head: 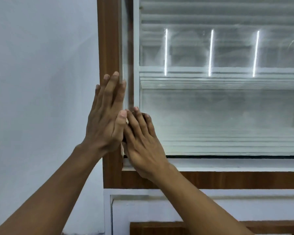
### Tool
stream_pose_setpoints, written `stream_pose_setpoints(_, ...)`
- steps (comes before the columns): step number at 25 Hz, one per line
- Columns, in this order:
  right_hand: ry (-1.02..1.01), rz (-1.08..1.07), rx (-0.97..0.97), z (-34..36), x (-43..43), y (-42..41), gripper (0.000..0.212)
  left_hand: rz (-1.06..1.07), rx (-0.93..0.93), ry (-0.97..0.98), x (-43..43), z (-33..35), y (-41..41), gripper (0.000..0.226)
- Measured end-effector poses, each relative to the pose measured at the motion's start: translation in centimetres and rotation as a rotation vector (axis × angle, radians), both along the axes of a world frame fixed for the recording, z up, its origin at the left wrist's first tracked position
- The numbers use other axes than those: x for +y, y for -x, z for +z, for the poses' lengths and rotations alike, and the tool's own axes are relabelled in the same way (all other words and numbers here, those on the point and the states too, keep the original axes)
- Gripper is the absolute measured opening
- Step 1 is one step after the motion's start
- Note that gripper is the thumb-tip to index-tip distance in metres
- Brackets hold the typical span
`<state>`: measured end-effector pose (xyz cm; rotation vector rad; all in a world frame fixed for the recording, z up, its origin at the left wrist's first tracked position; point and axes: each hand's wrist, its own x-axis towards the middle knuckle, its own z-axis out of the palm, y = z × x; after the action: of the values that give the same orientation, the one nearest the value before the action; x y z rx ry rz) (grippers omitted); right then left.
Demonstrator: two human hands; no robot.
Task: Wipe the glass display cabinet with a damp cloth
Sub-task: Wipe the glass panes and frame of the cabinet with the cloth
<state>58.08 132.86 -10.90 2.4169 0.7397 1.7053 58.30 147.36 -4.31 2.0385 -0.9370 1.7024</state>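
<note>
Centre-left of frame: my left hand (pixel 105 119), flat & empty, presses the brown wood-framed glass display cabinet (pixel 109 39) at its edge. Right hand (pixel 143 143), flat & empty, on pane (pixel 227 116), lower left. No cloth in view. Best to push evenly w/ both palms.

At left, a wall (pixel 41 65); right of it, the cabinet's frame post (pixel 107 39), then the glass pane (pixel 227 116) with a shelf (pixel 227 72) behind. Across post and pane edge, the left hand (pixel 103 122); just below-right of it, the right hand (pixel 143 145) (over the pane's lower left corner). Beneath, a bottom rail (pixel 227 179).
</note>
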Motion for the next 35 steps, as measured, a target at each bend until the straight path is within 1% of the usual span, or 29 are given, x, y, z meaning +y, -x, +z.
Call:
stream_pose_setpoints(3,-0.061,0.050,-0.050,7.1,0.5,-0.9,0.077,0.037,0.026,0.007,0.1,7.1,0.0,0.067)
stream_pose_setpoints(5,-0.059,0.058,-0.063,13.5,0.5,-1.1,0.069,0.042,0.045,0.018,0.3,13.3,-0.1,0.066)
stream_pose_setpoints(8,-0.086,0.019,-0.092,23.8,-0.8,-1.1,0.043,0.053,0.057,0.034,0.5,22.2,-0.4,0.065)
stream_pose_setpoints(9,-0.094,-0.011,-0.099,27.6,-1.2,-1.1,0.040,0.062,0.069,0.027,0.6,25.3,-0.4,0.065)
stream_pose_setpoints(13,-0.068,-0.101,-0.172,40.5,-2.4,-0.6,0.039,0.117,0.119,-0.018,1.9,36.3,0.2,0.065)
stream_pose_setpoints(15,-0.093,-0.133,-0.211,44.7,-2.5,-0.5,0.037,0.123,0.143,-0.025,2.7,40.0,0.3,0.064)
stream_pose_setpoints(18,-0.131,-0.163,-0.206,48.0,-1.2,-1.0,0.037,0.101,0.199,-0.086,4.4,43.5,0.0,0.066)
stream_pose_setpoints(21,-0.214,-0.138,-0.178,49.3,1.2,-1.7,0.036,0.102,0.173,-0.222,6.6,44.4,-1.2,0.063)
stream_pose_setpoints(23,-0.331,-0.095,-0.173,49.9,2.6,-1.8,0.032,0.091,0.138,-0.290,7.7,44.5,-2.2,0.063)
stream_pose_setpoints(26,-0.567,-0.053,-0.160,50.2,4.8,-1.2,0.028,0.013,0.096,-0.349,8.8,44.4,-3.9,0.068)
stream_pose_setpoints(28,-0.706,-0.004,-0.175,50.4,6.3,-0.7,0.028,-0.087,0.073,-0.355,9.2,44.2,-5.3,0.071)
stream_pose_setpoints(29,-0.734,0.004,-0.195,50.6,7.1,-0.5,0.029,-0.156,0.067,-0.343,9.2,44.1,-5.9,0.073)
stream_pose_setpoints(32,-0.727,-0.037,-0.223,51.5,8.6,0.1,0.030,-0.360,0.109,-0.272,8.7,44.0,-7.7,0.078)
stream_pose_setpoints(35,-0.714,-0.053,-0.231,52.0,9.3,0.1,0.033,-0.559,0.160,-0.248,8.1,43.9,-9.7,0.075)
